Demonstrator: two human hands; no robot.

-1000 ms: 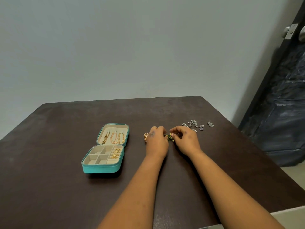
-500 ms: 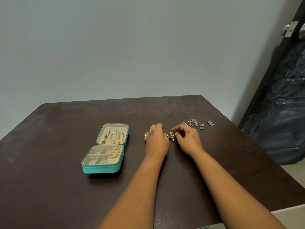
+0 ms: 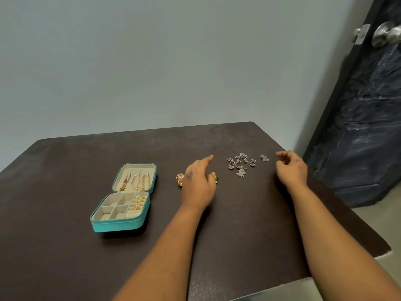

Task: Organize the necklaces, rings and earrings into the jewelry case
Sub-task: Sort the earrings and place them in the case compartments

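Note:
The open teal jewelry case [image 3: 118, 227] lies on the left of the dark table [image 3: 65, 192]. Gold necklaces [image 3: 136, 181] hang in its lid and gold rings [image 3: 138, 203] fill its right column. My left hand [image 3: 198, 183] rests palm down at mid-table, index finger stretched toward a cluster of silver earrings [image 3: 240, 164]. A green-and-gold earring [image 3: 215, 177] lies against its thumb side, and a gold earring [image 3: 180, 179] sits just left of it. My right hand [image 3: 291, 168] hovers with loosely curled fingers beside a lone silver earring [image 3: 264, 158], holding nothing visible.
The table's right edge [image 3: 347, 213] runs close under my right forearm. A dark door [image 3: 368, 118] with a metal knob [image 3: 386, 36] stands beyond it. A plain wall backs the table.
My hands have parted from the green-and-gold earring. The right hand moved right toward the silver earrings. The left hand stretched out its index finger.

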